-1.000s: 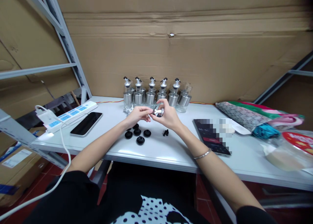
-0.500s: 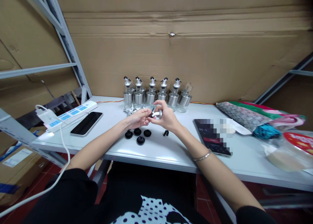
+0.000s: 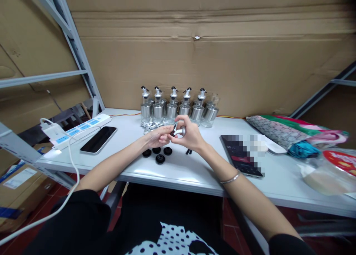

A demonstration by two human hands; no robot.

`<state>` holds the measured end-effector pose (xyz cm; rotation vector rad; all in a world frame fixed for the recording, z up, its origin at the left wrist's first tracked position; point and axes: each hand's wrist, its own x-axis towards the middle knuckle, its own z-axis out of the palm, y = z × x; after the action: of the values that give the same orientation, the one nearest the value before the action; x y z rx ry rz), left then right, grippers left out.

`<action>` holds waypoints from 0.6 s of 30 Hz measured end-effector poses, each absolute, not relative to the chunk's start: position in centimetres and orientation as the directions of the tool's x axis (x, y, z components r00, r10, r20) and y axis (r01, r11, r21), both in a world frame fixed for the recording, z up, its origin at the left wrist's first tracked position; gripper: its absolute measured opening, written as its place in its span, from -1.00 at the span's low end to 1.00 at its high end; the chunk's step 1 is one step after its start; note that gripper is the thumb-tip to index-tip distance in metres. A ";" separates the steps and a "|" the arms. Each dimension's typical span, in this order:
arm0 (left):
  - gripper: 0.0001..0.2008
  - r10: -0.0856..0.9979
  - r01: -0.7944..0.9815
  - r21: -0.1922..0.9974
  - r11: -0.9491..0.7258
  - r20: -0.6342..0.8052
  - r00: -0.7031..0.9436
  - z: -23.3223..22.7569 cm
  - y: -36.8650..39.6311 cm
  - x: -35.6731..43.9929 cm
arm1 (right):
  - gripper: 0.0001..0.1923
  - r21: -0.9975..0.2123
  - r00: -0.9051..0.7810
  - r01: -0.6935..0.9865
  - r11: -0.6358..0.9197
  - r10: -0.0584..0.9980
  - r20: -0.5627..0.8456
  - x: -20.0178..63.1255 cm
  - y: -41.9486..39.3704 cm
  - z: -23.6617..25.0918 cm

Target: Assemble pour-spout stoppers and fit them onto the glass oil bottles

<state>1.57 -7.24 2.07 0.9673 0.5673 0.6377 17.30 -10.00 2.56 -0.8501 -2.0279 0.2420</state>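
Between thumb and fingers, my right hand point(image 3: 191, 135) grips a silver bottle pour spout point(image 3: 181, 131), held sideways above the table. My left hand point(image 3: 158, 137) meets it from the other side, fingertips pinched at the small black flip cap point(image 3: 174, 129) on the spout's end. Fingers partly hide where the two parts join. Below my hands lie several round black stoppers point(image 3: 160, 159). A few small black pieces point(image 3: 188, 151) rest under my right hand. Loose silver spout parts point(image 3: 150, 125) form a pile just beyond my left hand.
Glass bottles with steel bands point(image 3: 197, 112) stand in rows at the back, several topped with spouts. On the left are a phone point(image 3: 99, 140) and a power strip point(image 3: 83, 130) with a white cable. A tablet-like device point(image 3: 241, 156), bags and a plastic tub point(image 3: 330, 173) occupy the right.
The spout has turned slightly in my fingers, so its silver end and the black cap show more. Both hands remain together in nearly the same place.
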 end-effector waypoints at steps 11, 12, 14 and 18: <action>-0.83 0.632 -0.270 0.859 0.435 -0.077 0.771 1.4 -6.7 1.3 | -0.57 -0.423 -0.386 0.384 0.821 0.558 0.735 17.1 -10.3 2.6; -0.81 0.619 -0.257 0.862 0.437 -0.080 0.782 1.4 -6.7 1.2 | -0.56 -0.430 -0.386 0.367 0.825 0.556 0.736 16.9 -10.4 2.6; -0.75 0.589 -0.228 0.873 0.432 -0.082 0.804 1.6 -6.8 1.0 | -0.55 -0.451 -0.384 0.342 0.824 0.561 0.734 16.6 -10.7 2.7; -0.62 0.582 -0.206 0.904 0.375 -0.057 0.811 2.3 -7.1 0.6 | -0.57 -0.473 -0.363 0.328 0.818 0.572 0.736 16.5 -10.6 2.6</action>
<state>0.56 -7.12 2.27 1.0754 0.3995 0.5216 16.51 -10.64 2.63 -0.6686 -1.9808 0.3002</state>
